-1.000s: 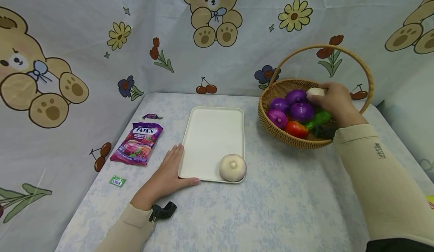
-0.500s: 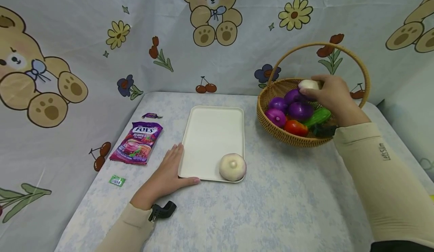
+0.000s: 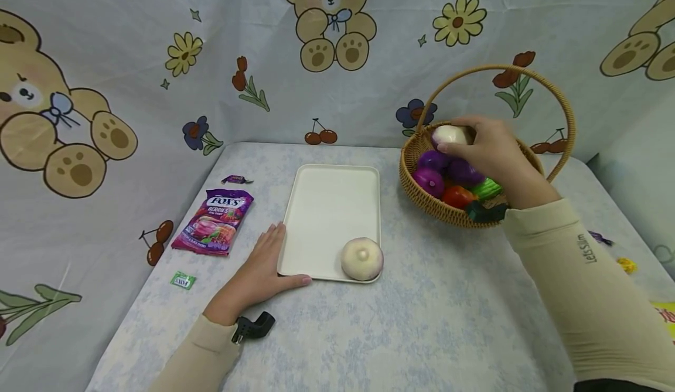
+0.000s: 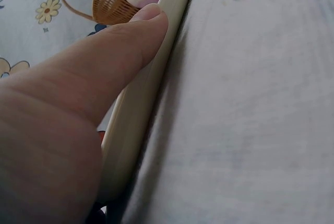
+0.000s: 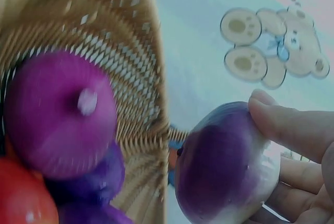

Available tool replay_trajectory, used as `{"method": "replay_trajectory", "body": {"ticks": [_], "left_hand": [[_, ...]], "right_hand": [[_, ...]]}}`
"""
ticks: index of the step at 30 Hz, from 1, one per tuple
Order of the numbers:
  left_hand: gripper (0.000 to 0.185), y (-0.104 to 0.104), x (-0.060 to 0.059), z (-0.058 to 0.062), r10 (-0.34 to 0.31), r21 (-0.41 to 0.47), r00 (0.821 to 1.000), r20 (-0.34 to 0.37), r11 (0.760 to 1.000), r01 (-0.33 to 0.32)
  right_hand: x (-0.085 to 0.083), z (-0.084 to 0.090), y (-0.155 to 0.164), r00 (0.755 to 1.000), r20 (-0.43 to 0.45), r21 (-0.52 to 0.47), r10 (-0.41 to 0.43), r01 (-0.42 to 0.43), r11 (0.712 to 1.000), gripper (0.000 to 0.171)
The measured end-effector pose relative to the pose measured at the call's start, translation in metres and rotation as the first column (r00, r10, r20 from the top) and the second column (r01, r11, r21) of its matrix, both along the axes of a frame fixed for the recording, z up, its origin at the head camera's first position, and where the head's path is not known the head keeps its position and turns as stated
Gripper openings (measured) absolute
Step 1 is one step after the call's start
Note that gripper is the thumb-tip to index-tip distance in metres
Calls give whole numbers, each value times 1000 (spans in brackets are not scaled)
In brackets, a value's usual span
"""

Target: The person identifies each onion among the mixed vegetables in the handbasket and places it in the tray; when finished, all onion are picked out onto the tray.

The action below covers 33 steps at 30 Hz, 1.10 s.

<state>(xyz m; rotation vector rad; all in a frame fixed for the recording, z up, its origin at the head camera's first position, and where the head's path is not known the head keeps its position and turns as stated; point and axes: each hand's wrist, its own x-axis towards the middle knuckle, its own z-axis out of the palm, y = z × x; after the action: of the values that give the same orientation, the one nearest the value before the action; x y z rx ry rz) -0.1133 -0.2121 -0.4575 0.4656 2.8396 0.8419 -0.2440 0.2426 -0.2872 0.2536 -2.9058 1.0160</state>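
Note:
My right hand (image 3: 493,152) grips a white-and-purple turnip (image 3: 450,136) between thumb and fingers, over the back of the wicker basket (image 3: 422,204). The right wrist view shows the purple side of this turnip (image 5: 224,166), apart from the vegetables below. In the basket lie several purple onions (image 3: 428,181), a red tomato (image 3: 457,197) and a green ridged vegetable (image 3: 487,189), partly hidden. My left hand (image 3: 261,269) rests with straight fingers along the left edge of the white tray (image 3: 332,216), thumb at its near edge. A second turnip (image 3: 362,259) sits in the tray's near right corner.
Left of the tray lie a purple candy bag (image 3: 213,222), a green wrapped candy (image 3: 183,280) and a purple one (image 3: 237,179). A yellow wrapped piece (image 3: 627,265) lies beyond my right sleeve. The basket's tall handle (image 3: 566,108) arches beside my right hand.
My right hand has lifted the turnip off the vegetables at the basket's right and carried it left across the basket. The left hand and tray have stayed put.

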Motion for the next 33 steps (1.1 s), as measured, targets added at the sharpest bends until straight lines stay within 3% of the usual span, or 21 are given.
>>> {"method": "replay_trajectory", "body": {"ticks": [7, 15, 21, 26, 33], "left_hand": [[138, 1, -1, 0, -5, 6, 1000, -5, 1000, 5], [139, 1, -1, -2, -2, -11, 1000, 11, 1000, 2], [140, 1, 0, -2, 5, -11, 1000, 13, 1000, -5], [140, 1, -1, -1, 6, -14, 1000, 14, 1000, -5], [139, -1, -1, -2, 4, -7, 1000, 0, 1000, -4]], "right_hand": [[14, 1, -23, 998, -14, -4, 55, -55, 998, 68], [26, -12, -52, 990, -42, -36, 134, -135, 990, 63], [36, -21, -77, 961, -148, -93, 235, -250, 964, 57], [41, -32, -98, 928, -184, -96, 325, -346, 933, 59], [45, -61, -119, 912, -132, -81, 389, -401, 912, 59]]}}
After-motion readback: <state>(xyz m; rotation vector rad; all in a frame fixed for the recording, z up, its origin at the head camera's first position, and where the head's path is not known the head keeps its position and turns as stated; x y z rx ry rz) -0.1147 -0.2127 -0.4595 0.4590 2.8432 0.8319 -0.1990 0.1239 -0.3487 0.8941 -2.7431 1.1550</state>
